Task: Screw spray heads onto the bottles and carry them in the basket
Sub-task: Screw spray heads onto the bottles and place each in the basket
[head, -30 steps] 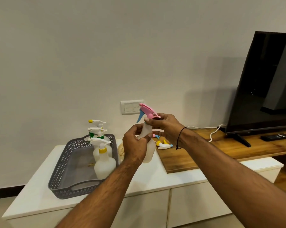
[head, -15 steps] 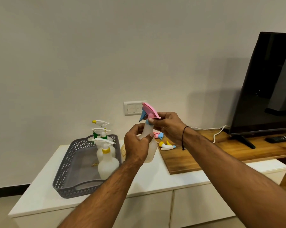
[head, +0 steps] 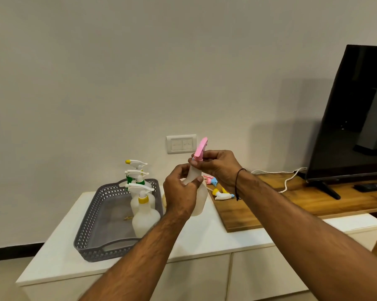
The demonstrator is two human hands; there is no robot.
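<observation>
Left hand [head: 180,193] wraps the shoulder of a frosted, translucent plastic bottle [head: 198,196], fingers curled round it, holding it upright in the air above the white cabinet top [head: 205,231]. Right hand [head: 218,165] pinches the collar of the pink spray head [head: 200,149] sitting on the bottle's neck; a thin black cord circles that wrist.

The pink head is smooth, glossy, wedge-shaped. It now points up and away, edge-on; half a second ago its blue trigger faced left in profile, so it has been turned on the neck.

Left of the grip: a grey plastic basket [head: 92,216], perforated lattice walls, cut-out handle at the near end. Three bottles stand in it at the side nearest the grip, white heads, yellow or green collars; nearest one [head: 144,216] has a yellow collar.

Right of the grip and behind it: loose spray heads [head: 222,194] lie on a wood-grain board [head: 259,205], pink, blue, yellow, white.

The view has shifted slightly right since then.
</observation>
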